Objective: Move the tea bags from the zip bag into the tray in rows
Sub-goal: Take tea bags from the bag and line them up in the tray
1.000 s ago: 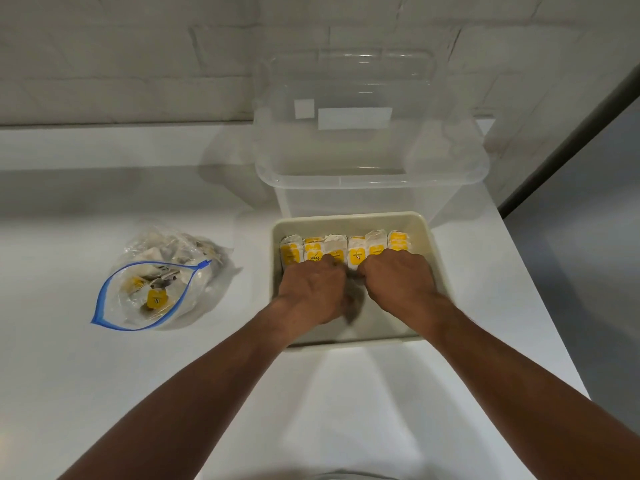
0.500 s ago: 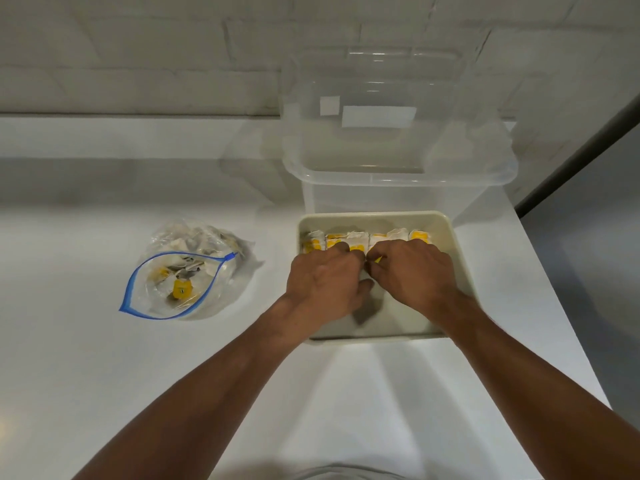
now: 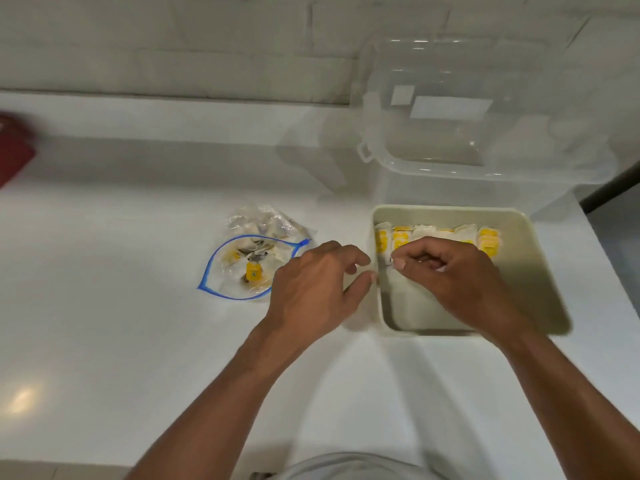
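L hand (image 3: 311, 289) loose, empty, betw open zip bag (image 3: 242, 268) & tray (image 3: 530, 271), R hand (image 3: 450, 271) fingers curled on tea bags (image 3: 488, 239), row at tray's far wall

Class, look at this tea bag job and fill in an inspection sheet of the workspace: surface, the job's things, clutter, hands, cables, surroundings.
Surface: white counter, glossy.
Job's things: zip bag lies open left of the tray, with tea bags inside; one row stands along the tray's far wall.
Clutter: clear box behind the tray; blurred red thing at the left edge.
Hands: left hand between bag and tray, loosely curled, holding nothing; right hand in the tray, fingers curled at the row, grip unclear.
Cables: nothing seen.
Surroundings: pale brick wall.
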